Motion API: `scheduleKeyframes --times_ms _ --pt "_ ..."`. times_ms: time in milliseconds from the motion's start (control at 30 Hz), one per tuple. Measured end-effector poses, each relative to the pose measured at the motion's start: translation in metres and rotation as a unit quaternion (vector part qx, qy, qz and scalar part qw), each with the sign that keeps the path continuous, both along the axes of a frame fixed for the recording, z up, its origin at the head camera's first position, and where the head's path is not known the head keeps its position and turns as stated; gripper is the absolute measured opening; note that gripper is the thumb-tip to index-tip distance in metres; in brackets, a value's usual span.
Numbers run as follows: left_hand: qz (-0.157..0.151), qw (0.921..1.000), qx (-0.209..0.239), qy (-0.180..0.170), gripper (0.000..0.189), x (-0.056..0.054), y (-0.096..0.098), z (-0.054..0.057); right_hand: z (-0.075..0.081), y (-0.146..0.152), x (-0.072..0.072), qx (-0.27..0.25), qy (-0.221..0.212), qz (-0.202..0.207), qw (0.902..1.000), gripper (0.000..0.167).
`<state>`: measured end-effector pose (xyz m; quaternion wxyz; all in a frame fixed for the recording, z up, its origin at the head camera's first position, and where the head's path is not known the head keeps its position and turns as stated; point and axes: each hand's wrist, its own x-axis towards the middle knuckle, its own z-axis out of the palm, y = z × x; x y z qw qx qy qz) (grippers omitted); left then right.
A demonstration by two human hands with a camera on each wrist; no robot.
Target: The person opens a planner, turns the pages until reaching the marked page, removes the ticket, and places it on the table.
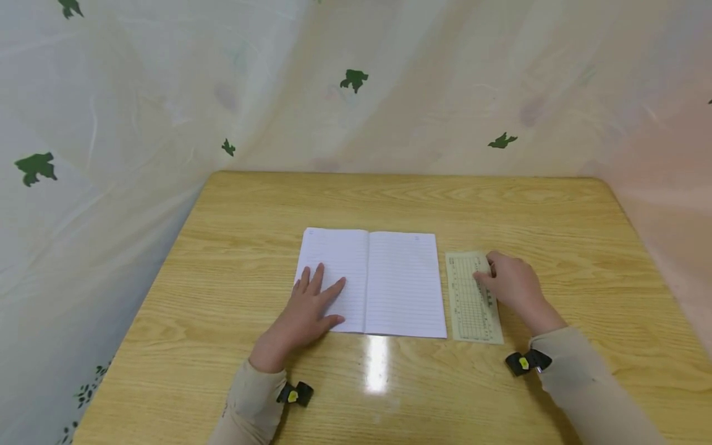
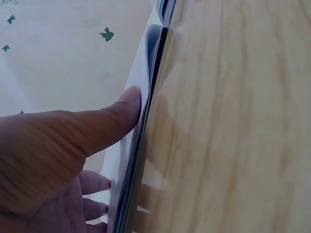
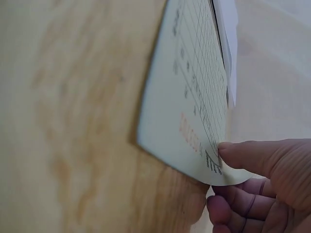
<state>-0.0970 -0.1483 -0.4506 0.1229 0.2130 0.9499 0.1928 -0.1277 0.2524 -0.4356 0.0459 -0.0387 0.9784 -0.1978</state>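
Note:
An open lined notebook [image 1: 406,284] lies flat with its pages facing up. My left hand [image 1: 303,309] rests on its left page with the fingers spread. In the left wrist view the thumb [image 2: 114,119] lies along the notebook's lower edge. To the right of the notebook is a pale yellow-green printed form [image 1: 470,303] with a ruled grid. My right hand [image 1: 514,281] pinches the form's right edge, thumb on top and fingers beneath. The right wrist view shows that edge of the form [image 3: 170,131] curving up slightly at the fingers, with a red number printed near it.
The wooden table [image 1: 250,204] has rounded back corners. Behind it and at the sides hangs a pale sheet [image 1: 423,80] with green bird-like shapes. A bright light reflection lies on the tabletop just below the notebook.

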Motion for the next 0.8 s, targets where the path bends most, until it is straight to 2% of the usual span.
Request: scheduleKeyframes --times_ms 200,367,500,567,733,800 --pt "0.052 0.9986 -0.001 0.005 0.085 0.001 -0.006 0.002 0.003 -0.002 0.003 0.023 -0.004 -0.014 0.9996 0.062" --pt "0.113 0.9915 0.063 0.010 0.095 -0.001 -0.011 0.003 0.004 -0.002 0.006 0.029 -0.003 -0.017 0.9994 0.078" --pt "0.163 0.9761 0.141 0.031 0.092 -0.004 -0.013 0.009 0.006 -0.003 0.011 0.028 0.009 -0.022 0.9993 0.081" --pt "0.177 0.9676 0.175 0.045 0.089 -0.005 -0.013 0.015 0.007 -0.004 0.014 0.023 0.016 -0.022 0.9994 0.079" --pt "0.196 0.9462 0.248 0.068 0.083 -0.003 -0.009 0.034 0.014 -0.008 0.020 -0.001 0.025 -0.024 0.9994 0.077" --pt "0.189 0.9354 0.291 0.068 0.081 0.000 -0.003 0.043 0.017 -0.010 0.022 -0.007 0.030 -0.028 0.9991 0.076"
